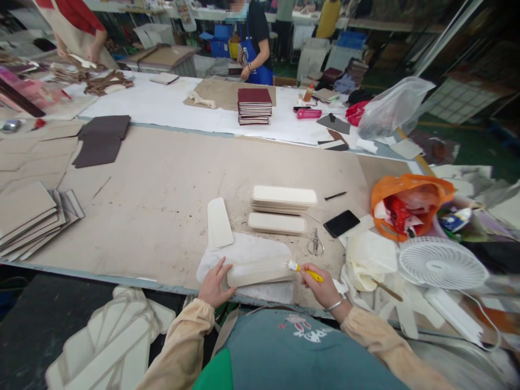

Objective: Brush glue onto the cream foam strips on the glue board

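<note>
My right hand (pixel 324 288) is closed around a small brush (pixel 312 274) with a yellow handle. Its white bristles touch the right end of a long, pale, round-ended strip (pixel 260 272), which looks like the top of a small pile. At the strip's left end lies my left hand (pixel 214 285), thumb and fingers spread apart against the edge. Under the strip is a white sheet (pixel 252 245). Just behind it are a couple of loose cream pieces (pixel 220 223), a low stack of cream strips (pixel 277 223) and a taller stack (pixel 283 198).
Scissors (pixel 316 245), a black phone (pixel 342 223) and a dark pen (pixel 335 195) lie to the right. Beyond them are an orange bag (pixel 379 208) and a white fan (pixel 442 262). Grey boards (pixel 28 216) are piled left; cream pieces (pixel 109 346) sit below the table edge.
</note>
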### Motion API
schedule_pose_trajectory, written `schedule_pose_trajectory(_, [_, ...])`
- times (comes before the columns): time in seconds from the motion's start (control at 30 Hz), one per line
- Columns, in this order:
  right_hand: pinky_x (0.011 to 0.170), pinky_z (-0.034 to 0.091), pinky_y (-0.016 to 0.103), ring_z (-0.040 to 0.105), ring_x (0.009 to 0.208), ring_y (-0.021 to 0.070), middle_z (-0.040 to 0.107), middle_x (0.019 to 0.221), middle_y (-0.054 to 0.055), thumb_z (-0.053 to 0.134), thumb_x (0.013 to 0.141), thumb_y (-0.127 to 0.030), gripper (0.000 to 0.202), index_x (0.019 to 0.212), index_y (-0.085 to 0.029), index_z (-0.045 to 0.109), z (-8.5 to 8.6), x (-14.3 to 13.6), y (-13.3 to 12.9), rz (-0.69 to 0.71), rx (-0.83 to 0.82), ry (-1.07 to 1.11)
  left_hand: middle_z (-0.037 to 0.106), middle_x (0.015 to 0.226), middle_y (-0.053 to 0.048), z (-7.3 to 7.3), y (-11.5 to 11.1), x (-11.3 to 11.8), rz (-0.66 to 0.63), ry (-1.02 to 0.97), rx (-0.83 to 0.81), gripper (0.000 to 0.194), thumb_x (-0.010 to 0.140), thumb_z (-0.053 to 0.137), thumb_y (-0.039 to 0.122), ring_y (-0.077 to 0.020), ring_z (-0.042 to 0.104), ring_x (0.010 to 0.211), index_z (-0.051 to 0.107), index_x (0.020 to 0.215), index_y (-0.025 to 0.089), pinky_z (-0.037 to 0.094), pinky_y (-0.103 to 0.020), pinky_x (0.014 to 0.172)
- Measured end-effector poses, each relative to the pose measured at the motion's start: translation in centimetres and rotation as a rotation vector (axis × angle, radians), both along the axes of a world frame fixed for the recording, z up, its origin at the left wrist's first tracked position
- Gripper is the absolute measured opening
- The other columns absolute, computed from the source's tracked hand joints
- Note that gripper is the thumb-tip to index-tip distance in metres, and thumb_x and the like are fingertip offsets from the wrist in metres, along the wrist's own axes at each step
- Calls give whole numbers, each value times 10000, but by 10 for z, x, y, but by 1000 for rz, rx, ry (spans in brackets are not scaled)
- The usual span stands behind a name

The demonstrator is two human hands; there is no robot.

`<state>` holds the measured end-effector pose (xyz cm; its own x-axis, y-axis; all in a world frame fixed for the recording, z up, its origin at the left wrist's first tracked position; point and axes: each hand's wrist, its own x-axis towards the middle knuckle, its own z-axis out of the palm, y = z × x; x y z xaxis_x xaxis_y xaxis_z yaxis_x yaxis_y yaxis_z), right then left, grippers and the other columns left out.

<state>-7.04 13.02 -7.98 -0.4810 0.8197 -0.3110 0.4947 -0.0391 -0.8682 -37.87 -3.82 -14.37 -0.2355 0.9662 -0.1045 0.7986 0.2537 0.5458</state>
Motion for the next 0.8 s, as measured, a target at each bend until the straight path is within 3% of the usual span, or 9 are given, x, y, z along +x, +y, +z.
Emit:
schedule_pose_trajectory(0.1, [538, 476, 243, 569, 541, 141, 598, 594, -7, 486, 821, -390, 228, 848, -190, 592, 6, -15, -6, 63, -56, 62, 305, 1417, -126, -1, -2, 1, -3, 0, 15, 675, 608, 649, 295, -290, 383, 1230, 429, 1239, 199, 344, -431, 1005])
schedule_pose_trajectory(0.2, [562, 477, 223, 572, 563, 122, 617, 635, -2, 488, 827, -367, 212, 837, -180, 589, 8, -45, -17, 239, -168, 153, 291, 1422, -131, 1, -3, 3, 8, -5, 16, 782, 596, 668, 318, -299, 354, 1250, 355, 1302, 194, 341, -455, 1002])
schedule_pose_trajectory(0.33, [563, 477, 214, 579, 559, 109, 627, 648, -6, 493, 826, -354, 207, 870, -176, 588, 1, -91, -34, 434, -270, 223, 274, 1428, -128, 4, 0, 5, -20, -3, -14, 805, 585, 690, 364, -308, 349, 1250, 363, 1305, 216, 342, -467, 995])
schedule_pose_trajectory(0.47, [575, 470, 211, 577, 559, 105, 618, 626, -22, 500, 818, -327, 184, 861, -185, 609, -11, -119, -42, 546, -224, 207, 306, 1410, -128, 3, 2, 6, -24, -1, -6, 716, 615, 670, 362, -291, 381, 1228, 417, 1269, 216, 353, -435, 989])
schedule_pose_trajectory(0.6, [565, 457, 206, 565, 549, 102, 606, 606, -28, 496, 816, -306, 173, 837, -184, 617, -15, -121, -40, 552, -187, 167, 323, 1406, -113, 2, 2, 5, -15, 4, -7, 706, 616, 668, 368, -287, 390, 1223, 426, 1265, 230, 354, -432, 988])
schedule_pose_trajectory(0.8, [546, 448, 201, 558, 551, 104, 602, 608, -23, 495, 821, -321, 180, 832, -184, 611, -15, -91, -28, 482, -182, 121, 323, 1415, -92, 4, 3, 5, -10, 22, -56, 690, 620, 667, 372, -282, 390, 1225, 435, 1257, 247, 344, -442, 993])
